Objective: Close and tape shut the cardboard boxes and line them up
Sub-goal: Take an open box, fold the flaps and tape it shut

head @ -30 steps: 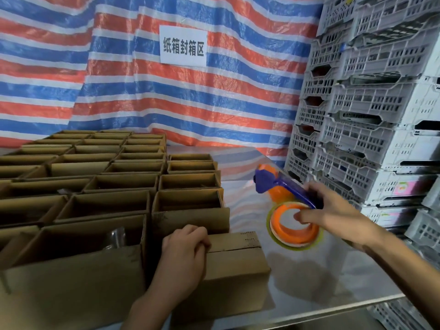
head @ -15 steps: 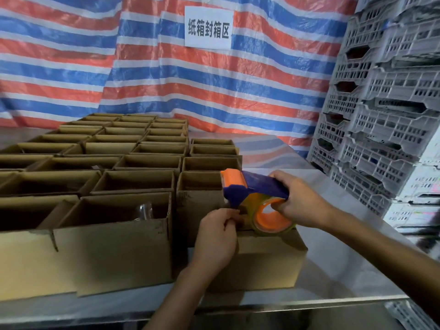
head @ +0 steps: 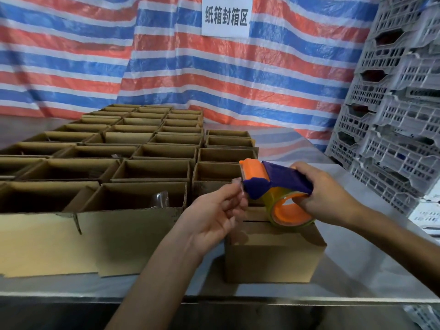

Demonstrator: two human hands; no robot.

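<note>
Backdrop is a red, blue and white striped tarp (head: pixel 214 79) with a white sign (head: pixel 226 16) of printed characters pinned high at centre. Pale plastic crates (head: pixel 392 115) are stacked in columns on the far right. The work surface is a shiny metal table (head: pixel 369 270). We note rows of open cardboard boxes (head: pixel 154 167) covering its left and far parts, packed edge to edge, flaps standing up. The nearest open one holds something clear (head: pixel 162 198), too blurred to name. The closed box (head: pixel 273 260) sits apart at the near edge, right of centre, flaps folded down, with a dark seam showing across its top. The right hand (head: pixel 328 198) wraps fully round the purple handle of the tape dispenser (head: pixel 278 182), thumb on top and fingers curled underneath by the orange core. The tape roll (head: pixel 290 213) hangs low over the top of the closed box; we cannot tell whether it touches. The left hand (head: pixel 214 217) is raised palm up just left of the dispenser's orange mouth, fingers loosely curled, thumb and forefinger tips drawn together there. That spot is blurred, so we cannot tell whether a tape end lies between them.
</note>
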